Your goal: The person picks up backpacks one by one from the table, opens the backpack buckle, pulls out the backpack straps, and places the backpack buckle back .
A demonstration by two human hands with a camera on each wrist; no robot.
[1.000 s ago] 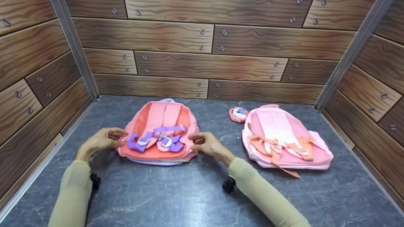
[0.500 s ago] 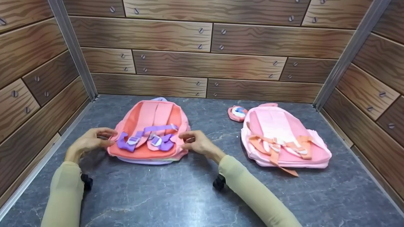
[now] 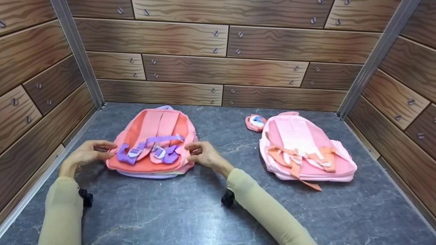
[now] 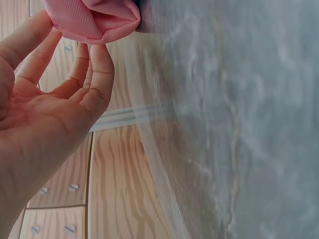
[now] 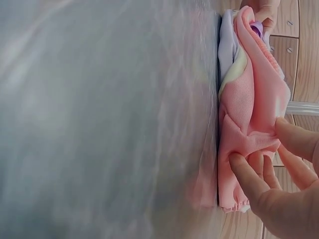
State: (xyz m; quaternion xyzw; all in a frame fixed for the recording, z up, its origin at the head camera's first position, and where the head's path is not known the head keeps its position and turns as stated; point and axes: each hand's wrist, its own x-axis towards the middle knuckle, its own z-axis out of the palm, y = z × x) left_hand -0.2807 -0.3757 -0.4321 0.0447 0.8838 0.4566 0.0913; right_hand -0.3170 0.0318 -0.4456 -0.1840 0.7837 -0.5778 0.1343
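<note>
A coral-pink backpack [image 3: 146,166] lies strap side up on the dark marbled table [image 3: 177,211], its purple webbing and pale buckles folded over its lower half. My left hand [image 3: 88,156] pinches its left side; the left wrist view has the fingertips on a fold of pink fabric [image 4: 87,22]. On the opposite side, my right hand [image 3: 207,157] grips the bag between thumb and fingers, which dent the soft side panel [image 5: 241,99] in the right wrist view. Lilac fabric shows under the bag's lower edge. Its front face is hidden underneath.
A second, paler pink backpack [image 3: 295,131] with orange straps lies at the right. A small round coral pouch [image 3: 255,123] with a white and blue face sits by its upper left. Wood-patterned walls [image 3: 184,69] with metal corner posts enclose the table.
Both hands have slid the coral backpack to the left along the table, keeping their places on its sides. The paler backpack and the pouch stay where they were.
</note>
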